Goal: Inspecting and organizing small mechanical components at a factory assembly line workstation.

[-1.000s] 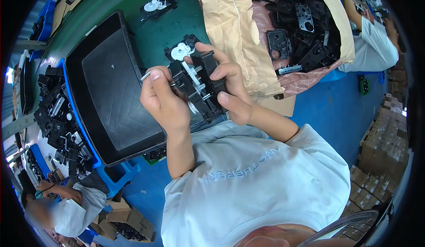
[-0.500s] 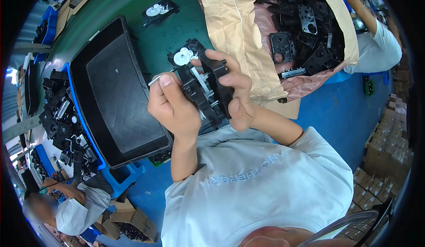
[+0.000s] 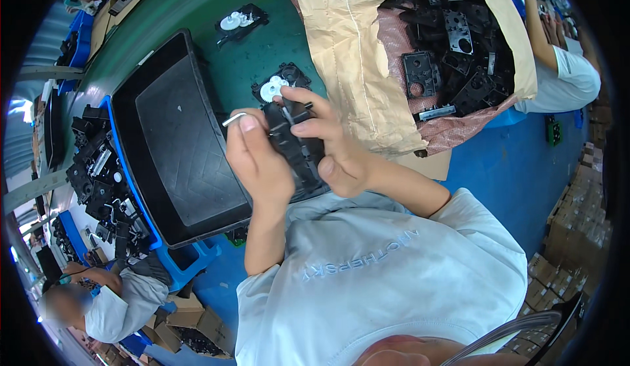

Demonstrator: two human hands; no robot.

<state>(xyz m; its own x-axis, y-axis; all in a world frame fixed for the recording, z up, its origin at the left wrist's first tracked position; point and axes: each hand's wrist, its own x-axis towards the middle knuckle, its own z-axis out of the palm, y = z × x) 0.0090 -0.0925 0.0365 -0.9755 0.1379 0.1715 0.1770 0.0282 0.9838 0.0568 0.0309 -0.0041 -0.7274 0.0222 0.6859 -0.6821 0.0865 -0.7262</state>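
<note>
My left hand [image 3: 261,169] is closed, with a short bent metal rod [image 3: 233,119] sticking out between thumb and forefinger. Its fingers also rest against a black plastic gear housing [image 3: 289,146]. From the other side, my right hand [image 3: 341,153] grips this housing, thumb low and fingers over its upper end. The housing's two black halves lie close together, and part of it is hidden behind my fingers. Just beyond, on the green table, lies a black plate with white gears [image 3: 273,89]. A similar geared plate [image 3: 237,21] sits farther back.
An open black tray [image 3: 180,149] stands left of my hands. Right of them, a brown paper sack [image 3: 348,58] holds many black plastic parts [image 3: 462,44]. A blue bin [image 3: 125,176] of black parts is at far left. Co-workers sit at lower left and upper right.
My right hand has moved left, bringing the housing's two halves together; the white and metal parts between them are now mostly covered. My left hand still has the metal rod.
</note>
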